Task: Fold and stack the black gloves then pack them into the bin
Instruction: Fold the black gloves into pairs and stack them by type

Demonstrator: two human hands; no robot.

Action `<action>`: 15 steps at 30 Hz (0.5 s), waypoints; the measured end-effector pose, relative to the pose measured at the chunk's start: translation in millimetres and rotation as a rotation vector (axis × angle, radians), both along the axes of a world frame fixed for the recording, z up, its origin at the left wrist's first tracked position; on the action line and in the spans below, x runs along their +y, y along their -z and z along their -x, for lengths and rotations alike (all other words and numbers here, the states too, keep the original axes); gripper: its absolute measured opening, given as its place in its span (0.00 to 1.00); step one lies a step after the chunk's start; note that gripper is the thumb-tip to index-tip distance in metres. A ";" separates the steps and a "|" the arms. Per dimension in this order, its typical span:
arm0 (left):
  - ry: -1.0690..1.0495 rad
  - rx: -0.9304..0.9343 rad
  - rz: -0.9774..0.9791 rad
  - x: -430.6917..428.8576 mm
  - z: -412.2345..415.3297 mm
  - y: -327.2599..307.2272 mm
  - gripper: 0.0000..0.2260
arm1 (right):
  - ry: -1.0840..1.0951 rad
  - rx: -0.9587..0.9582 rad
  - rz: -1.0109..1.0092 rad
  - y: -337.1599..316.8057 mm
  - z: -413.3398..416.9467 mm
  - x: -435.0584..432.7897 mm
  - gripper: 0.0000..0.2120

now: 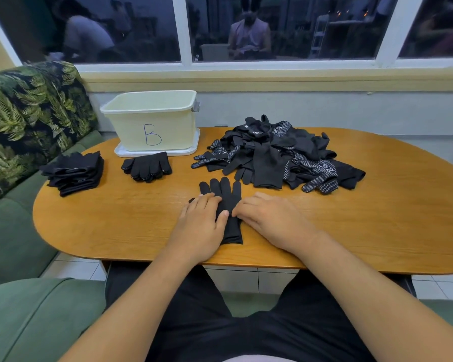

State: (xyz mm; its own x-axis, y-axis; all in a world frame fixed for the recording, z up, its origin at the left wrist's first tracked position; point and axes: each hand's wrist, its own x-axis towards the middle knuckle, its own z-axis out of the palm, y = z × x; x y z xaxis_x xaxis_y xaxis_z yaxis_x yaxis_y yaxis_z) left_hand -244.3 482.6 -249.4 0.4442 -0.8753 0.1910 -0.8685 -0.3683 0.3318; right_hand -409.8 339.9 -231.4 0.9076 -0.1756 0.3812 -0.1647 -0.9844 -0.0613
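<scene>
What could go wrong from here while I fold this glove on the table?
1. The folded stack sits right at the left edge of the table; a nudge could probably push it off.
2. The loose pile of gloves reaches almost to the glove under the left hand and the right hand; a fold might catch a neighbouring glove and mix them.

Table (377, 218): glove pile (272, 155), glove stack (75, 173), tray (181, 152)
</scene>
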 end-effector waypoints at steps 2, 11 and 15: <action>-0.005 -0.007 -0.016 -0.5 0.5 0.1 0.25 | 0.028 -0.030 -0.040 0.6 1.1 -0.7 0.09; 0.005 -0.017 -0.068 1.4 3.3 -3.0 0.34 | 0.088 0.012 -0.202 4.5 6.1 -3.6 0.11; 0.018 -0.010 -0.075 0.7 3.2 -4.4 0.38 | 0.181 -0.096 -0.535 -4.5 0.7 -4.6 0.13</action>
